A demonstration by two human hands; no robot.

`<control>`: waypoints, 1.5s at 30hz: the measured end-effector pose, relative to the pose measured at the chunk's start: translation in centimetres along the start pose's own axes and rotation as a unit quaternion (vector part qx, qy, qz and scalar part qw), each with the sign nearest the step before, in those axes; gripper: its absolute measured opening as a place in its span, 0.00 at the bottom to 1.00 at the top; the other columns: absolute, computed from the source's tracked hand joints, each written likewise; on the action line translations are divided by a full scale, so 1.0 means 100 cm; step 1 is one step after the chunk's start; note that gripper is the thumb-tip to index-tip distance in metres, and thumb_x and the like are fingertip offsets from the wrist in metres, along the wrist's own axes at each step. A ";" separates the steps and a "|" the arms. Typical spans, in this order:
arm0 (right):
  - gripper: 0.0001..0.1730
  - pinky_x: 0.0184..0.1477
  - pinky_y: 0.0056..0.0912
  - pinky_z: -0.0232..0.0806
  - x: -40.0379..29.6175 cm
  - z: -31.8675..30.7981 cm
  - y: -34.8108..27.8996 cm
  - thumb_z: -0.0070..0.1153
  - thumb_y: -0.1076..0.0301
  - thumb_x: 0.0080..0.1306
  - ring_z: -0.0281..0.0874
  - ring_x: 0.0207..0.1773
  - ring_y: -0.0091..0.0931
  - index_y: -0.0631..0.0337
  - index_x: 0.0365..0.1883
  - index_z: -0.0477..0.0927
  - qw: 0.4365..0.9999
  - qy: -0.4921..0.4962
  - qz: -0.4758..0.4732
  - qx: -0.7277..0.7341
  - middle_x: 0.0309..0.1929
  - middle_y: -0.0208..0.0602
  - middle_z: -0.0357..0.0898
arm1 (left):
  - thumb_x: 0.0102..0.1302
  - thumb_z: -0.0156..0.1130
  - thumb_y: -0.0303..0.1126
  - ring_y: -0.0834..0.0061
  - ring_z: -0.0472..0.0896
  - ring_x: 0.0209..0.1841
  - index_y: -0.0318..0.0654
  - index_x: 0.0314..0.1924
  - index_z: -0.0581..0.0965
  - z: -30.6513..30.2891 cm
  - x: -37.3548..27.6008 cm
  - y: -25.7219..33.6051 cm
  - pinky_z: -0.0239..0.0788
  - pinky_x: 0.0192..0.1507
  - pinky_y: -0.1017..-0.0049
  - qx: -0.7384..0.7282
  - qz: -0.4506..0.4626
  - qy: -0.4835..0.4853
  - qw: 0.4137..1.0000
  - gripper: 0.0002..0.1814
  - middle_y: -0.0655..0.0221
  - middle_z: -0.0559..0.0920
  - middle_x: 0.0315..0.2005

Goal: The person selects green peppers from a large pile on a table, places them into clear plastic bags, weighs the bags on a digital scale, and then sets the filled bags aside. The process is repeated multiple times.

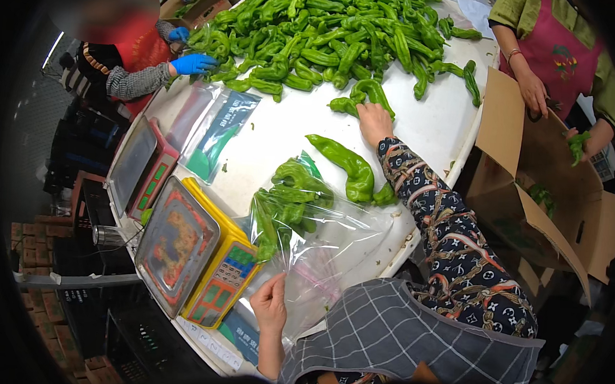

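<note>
My left hand pinches the edge of a clear plastic bag at the table's near side. Several long green peppers lie inside the bag, seen through the film. My right hand reaches across the white table, its fingers curled on a bent green pepper in front of the main heap; the fingertips are partly hidden. Between the hands, a large curved green pepper lies loose, and the end of another pepper shows beside my right sleeve.
A large heap of green peppers covers the far side. At left stand a yellow digital scale and a red scale, near printed plastic bags. Blue-gloved hands touch the heap. Another person's hand is by an open cardboard box.
</note>
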State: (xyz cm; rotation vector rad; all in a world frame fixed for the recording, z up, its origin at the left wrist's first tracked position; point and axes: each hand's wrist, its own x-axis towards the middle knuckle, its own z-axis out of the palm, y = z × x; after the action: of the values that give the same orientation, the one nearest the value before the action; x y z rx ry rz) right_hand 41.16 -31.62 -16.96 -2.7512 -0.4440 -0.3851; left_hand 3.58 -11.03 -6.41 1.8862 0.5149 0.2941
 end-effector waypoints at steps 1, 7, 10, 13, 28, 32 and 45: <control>0.18 0.42 0.35 0.66 0.002 -0.001 0.003 0.54 0.71 0.52 0.71 0.41 0.35 0.62 0.43 0.75 1.000 -0.023 0.002 0.006 0.35 0.38 0.75 | 0.61 0.56 0.26 0.90 0.61 0.20 0.31 0.38 0.79 0.000 0.001 0.000 0.51 0.21 0.87 -0.004 -0.005 -0.005 1.000 0.08 0.80 0.69 0.17; 0.19 0.36 0.21 0.69 -0.020 -0.061 0.006 0.52 0.67 0.59 0.72 0.38 0.17 0.61 0.49 0.72 0.751 -0.226 0.212 0.583 0.36 0.28 0.74 | 0.62 0.55 0.26 0.91 0.60 0.20 0.31 0.38 0.79 0.000 0.001 -0.004 0.50 0.21 0.87 -0.036 -0.012 -0.025 0.999 0.08 0.81 0.68 0.17; 0.21 0.33 0.22 0.71 -0.042 -0.093 -0.024 0.52 0.67 0.61 0.71 0.36 0.16 0.58 0.52 0.66 0.641 -0.240 0.178 0.707 0.39 0.27 0.73 | 0.62 0.55 0.26 0.91 0.60 0.20 0.31 0.39 0.79 -0.004 -0.001 -0.002 0.49 0.20 0.87 -0.028 -0.011 -0.014 0.999 0.08 0.81 0.68 0.17; 0.21 0.33 0.22 0.71 -0.067 -0.117 -0.036 0.52 0.70 0.61 0.70 0.37 0.17 0.58 0.52 0.62 0.638 -0.237 0.149 0.717 0.39 0.29 0.72 | 0.62 0.55 0.27 0.91 0.62 0.21 0.30 0.39 0.79 -0.005 0.005 -0.005 0.52 0.22 0.86 -0.021 0.015 -0.037 0.999 0.09 0.80 0.71 0.19; 0.17 0.48 0.37 0.62 -0.170 -0.058 -0.134 0.46 0.75 0.57 0.69 0.46 0.41 0.63 0.46 0.70 0.933 -0.177 -0.157 0.270 0.44 0.47 0.72 | 0.66 0.51 0.37 0.89 0.72 0.35 0.36 0.45 0.77 0.008 0.018 -0.041 0.64 0.39 0.85 -0.160 0.035 0.011 0.986 0.14 0.74 0.81 0.36; 0.21 0.55 0.39 0.58 -0.173 -0.051 -0.114 0.49 0.74 0.55 0.64 0.53 0.43 0.66 0.49 0.70 0.929 -0.184 -0.241 0.214 0.50 0.51 0.68 | 0.67 0.49 0.35 0.83 0.73 0.42 0.33 0.45 0.76 0.021 0.031 -0.064 0.64 0.46 0.81 -0.230 0.073 -0.027 0.970 0.14 0.68 0.79 0.38; 0.09 0.31 0.23 0.62 -0.125 -0.116 -0.048 0.47 0.76 0.60 0.69 0.29 0.23 0.67 0.39 0.75 0.889 -0.232 -0.264 0.293 0.25 0.34 0.72 | 0.58 0.57 0.33 0.85 0.72 0.26 0.32 0.30 0.78 -0.016 0.047 -0.017 0.65 0.32 0.80 -0.175 0.074 0.011 0.982 0.10 0.71 0.78 0.21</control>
State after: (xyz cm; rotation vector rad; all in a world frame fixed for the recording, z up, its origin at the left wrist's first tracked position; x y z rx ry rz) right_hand 25.67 -34.66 -8.99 -2.0676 -1.2146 0.2741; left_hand 6.64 -6.99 -7.58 1.5812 0.3140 0.4725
